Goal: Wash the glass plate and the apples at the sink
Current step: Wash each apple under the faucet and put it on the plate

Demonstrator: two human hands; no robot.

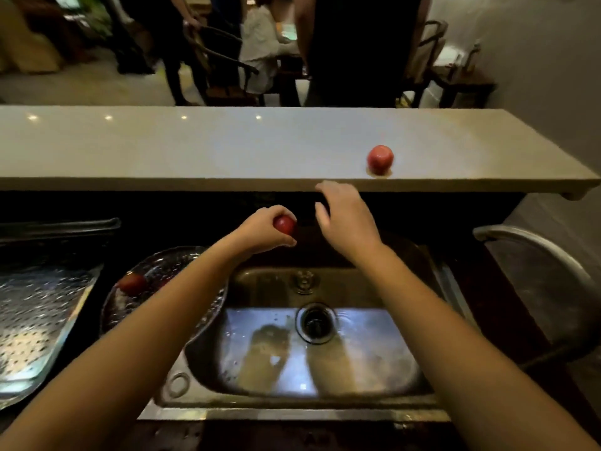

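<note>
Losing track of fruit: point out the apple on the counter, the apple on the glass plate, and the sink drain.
Apple on counter (pixel 380 158): head view, middle of its red side.
Apple on glass plate (pixel 132 283): head view, its visible top.
Sink drain (pixel 315 323): head view, dark opening.

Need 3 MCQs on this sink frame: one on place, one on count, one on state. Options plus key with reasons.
1. Where is the apple that nobody holds and that is off the plate?
A. in the sink
B. on the raised counter
C. on the perforated tray

2. How many apples show?
A. one
B. two
C. three

3. The right hand is:
A. open and empty
B. shut on an apple
C. holding the plate

Key:
1 B: it sits on the raised counter.
2 C: counter apple, held apple, plate apple.
3 A: the right hand has spread fingers; the left hand holds the apple.
</note>
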